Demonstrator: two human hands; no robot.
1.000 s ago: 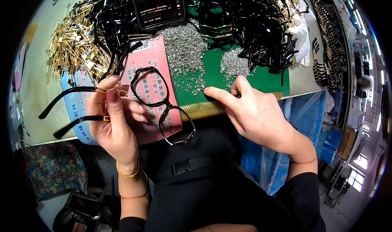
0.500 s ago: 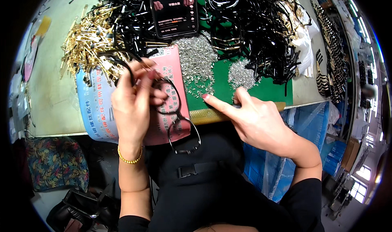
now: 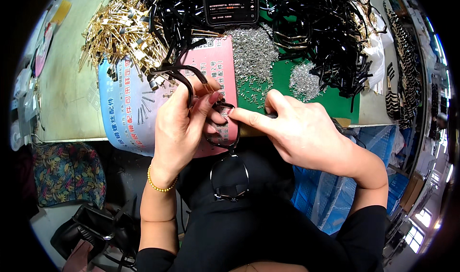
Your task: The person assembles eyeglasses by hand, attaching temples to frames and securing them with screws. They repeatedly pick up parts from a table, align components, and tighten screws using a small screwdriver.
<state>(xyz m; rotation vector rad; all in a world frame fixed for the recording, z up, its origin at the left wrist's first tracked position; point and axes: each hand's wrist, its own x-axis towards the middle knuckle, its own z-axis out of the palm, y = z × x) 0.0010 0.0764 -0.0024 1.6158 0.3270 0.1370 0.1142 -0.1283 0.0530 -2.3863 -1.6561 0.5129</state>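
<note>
My left hand (image 3: 179,126) is closed on a pair of eyeglass frames (image 3: 233,150), pinching it near a hinge with thumb and fingers. Dark temple arms (image 3: 184,67) curve up past those fingers, and one rim hangs down over my lap. The index finger of my right hand (image 3: 309,135) reaches to the frame beside my left fingertips; its tip appears to touch there. Its other fingers are curled around a small dark thing, mostly hidden. Just beyond that hand lie a large pile of tiny silvery screws (image 3: 251,56) and a smaller silvery pile (image 3: 306,82).
A blue and pink printed sheet (image 3: 112,111) lies under my left hand. Gold-coloured temple arms (image 3: 122,25) heap at the far left, black ones (image 3: 330,42) at the right. A phone (image 3: 232,11) stands at the back. Green matting (image 3: 342,107) covers part of the table.
My right index finger has moved from the screw pile's near edge leftward to the frame. My left hand and the frame have shifted right, and the whole view has moved slightly.
</note>
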